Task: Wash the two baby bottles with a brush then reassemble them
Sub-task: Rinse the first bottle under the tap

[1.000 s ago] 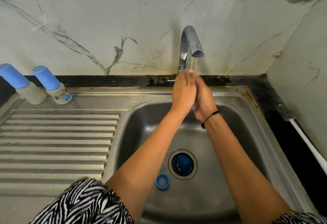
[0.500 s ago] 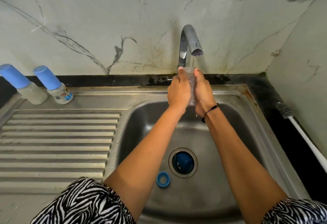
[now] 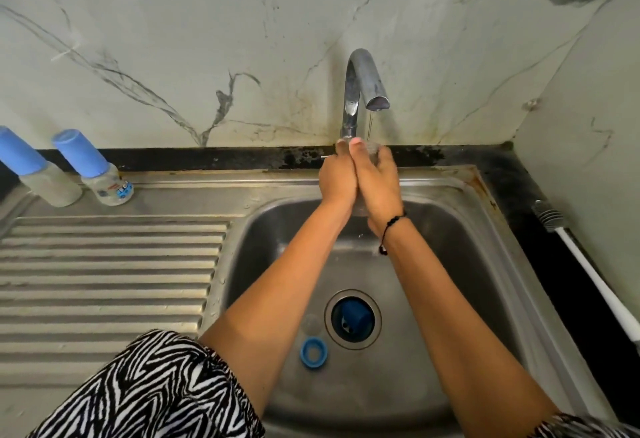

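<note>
Both hands, left hand (image 3: 337, 174) and right hand (image 3: 379, 181), are pressed together around a clear bottle body (image 3: 372, 147) under the tap (image 3: 363, 81) at the sink's (image 3: 485, 230) back edge, probably rinsing it. The brush (image 3: 588, 264) lies along the right edge, two capped bottles (image 3: 93, 167) at the back left corner.

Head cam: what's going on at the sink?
A person holds a clear bottle between the left hand and right hand under the tap, where a thin stream runs. Two capped bottles stand on the drainboard. A blue ring lies in the basin; the brush lies unused on the right.
</note>
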A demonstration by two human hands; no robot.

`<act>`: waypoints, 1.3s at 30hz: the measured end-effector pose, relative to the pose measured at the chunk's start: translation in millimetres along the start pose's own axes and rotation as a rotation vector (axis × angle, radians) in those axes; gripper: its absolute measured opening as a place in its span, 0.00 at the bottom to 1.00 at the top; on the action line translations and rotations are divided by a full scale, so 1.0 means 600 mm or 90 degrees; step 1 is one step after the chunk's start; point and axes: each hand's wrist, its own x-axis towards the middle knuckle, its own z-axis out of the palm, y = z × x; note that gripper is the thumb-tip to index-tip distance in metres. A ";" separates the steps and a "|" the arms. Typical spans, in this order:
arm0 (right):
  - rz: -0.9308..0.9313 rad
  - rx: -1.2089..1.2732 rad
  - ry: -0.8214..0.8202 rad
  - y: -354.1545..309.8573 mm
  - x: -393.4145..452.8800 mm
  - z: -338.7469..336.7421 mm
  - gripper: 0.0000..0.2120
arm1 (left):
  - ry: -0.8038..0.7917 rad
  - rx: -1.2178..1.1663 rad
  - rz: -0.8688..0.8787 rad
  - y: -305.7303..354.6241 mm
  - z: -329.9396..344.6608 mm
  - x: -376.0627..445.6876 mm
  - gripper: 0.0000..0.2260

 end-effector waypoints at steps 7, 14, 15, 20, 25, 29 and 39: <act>0.192 0.162 -0.031 -0.019 0.039 -0.030 0.18 | -0.051 0.086 0.086 -0.062 0.008 -0.044 0.25; 0.176 0.202 -0.133 -0.033 0.042 -0.022 0.19 | -0.159 -0.188 -0.260 -0.018 -0.017 -0.026 0.23; 0.165 0.220 -0.153 -0.035 0.043 -0.023 0.20 | -0.188 -0.173 -0.285 -0.015 -0.020 -0.022 0.25; 0.094 0.199 -0.229 -0.041 0.045 -0.034 0.20 | -0.292 -0.066 -0.330 -0.011 -0.041 -0.010 0.18; -0.009 0.115 -0.174 -0.037 0.043 -0.034 0.14 | -0.107 0.004 -0.236 -0.036 -0.029 -0.003 0.15; -0.075 -0.020 -0.095 -0.020 0.024 -0.029 0.06 | 0.065 0.060 -0.073 -0.064 -0.027 0.019 0.19; -0.209 -0.311 -0.018 -0.001 0.021 -0.044 0.16 | 0.003 -0.208 -0.181 -0.087 -0.015 -0.004 0.11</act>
